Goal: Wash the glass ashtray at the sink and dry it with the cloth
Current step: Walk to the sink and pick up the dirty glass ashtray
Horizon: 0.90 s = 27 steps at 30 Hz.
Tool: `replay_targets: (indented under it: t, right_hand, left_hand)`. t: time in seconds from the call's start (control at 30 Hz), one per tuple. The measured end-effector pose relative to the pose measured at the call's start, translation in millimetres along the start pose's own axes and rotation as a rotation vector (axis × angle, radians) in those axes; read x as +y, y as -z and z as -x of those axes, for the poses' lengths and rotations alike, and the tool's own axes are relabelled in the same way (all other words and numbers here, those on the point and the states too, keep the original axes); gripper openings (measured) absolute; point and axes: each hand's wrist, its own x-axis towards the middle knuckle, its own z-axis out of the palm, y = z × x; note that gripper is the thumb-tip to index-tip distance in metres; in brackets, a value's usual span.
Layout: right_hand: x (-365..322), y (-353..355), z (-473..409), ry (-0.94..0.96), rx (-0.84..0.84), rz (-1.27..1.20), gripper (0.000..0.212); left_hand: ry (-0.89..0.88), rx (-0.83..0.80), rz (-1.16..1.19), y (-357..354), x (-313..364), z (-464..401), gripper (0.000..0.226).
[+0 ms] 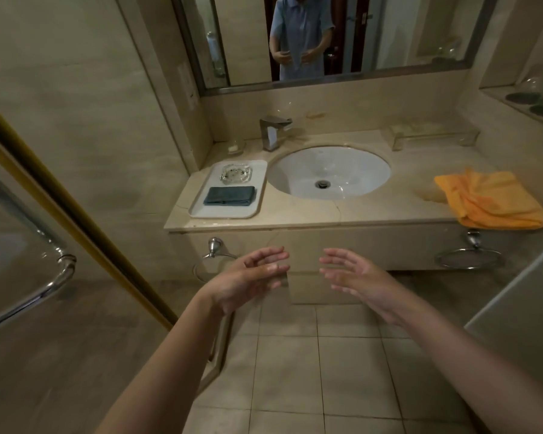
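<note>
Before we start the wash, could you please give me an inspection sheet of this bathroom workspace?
Surface: beige marble counter with white oval sink.
Job's things: clear glass ashtray and folded dark-blue cloth on white rectangular tray, left of sink.
Clutter: crumpled orange towel at counter's right end.
Hands: left hand and right hand open, empty, short of the counter.
Cables: nothing seen.
Surroundings: chrome faucet, wall mirror.

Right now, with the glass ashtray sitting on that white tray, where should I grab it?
Probably take the glass ashtray by its thick outer rim, from above. It lies flat at the back of the white tray, so its underside is closed off, and the folded blue cloth lies in front of it.
</note>
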Motion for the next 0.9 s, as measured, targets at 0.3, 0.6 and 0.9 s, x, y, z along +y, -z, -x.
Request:
replay_targets:
  t: [0.3, 0.6, 0.9]
  right_hand:
    - [-12, 52, -117, -0.042, -0.022, 0.009, 0.039]
    - [-24, 73, -223, -0.075, -0.079, 0.009, 0.035]
    - [-26, 43, -330, -0.127, -0.142, -0.007, 0.034]
  left_hand:
    - [-0.003, 0.043, 0.01, 23, 32, -108, 0.041]
    - [-0.014, 0.116, 0.027, 61, 57, -180, 0.035]
    - [-0.001, 0.18, 0.083, 142, 82, -241, 0.042]
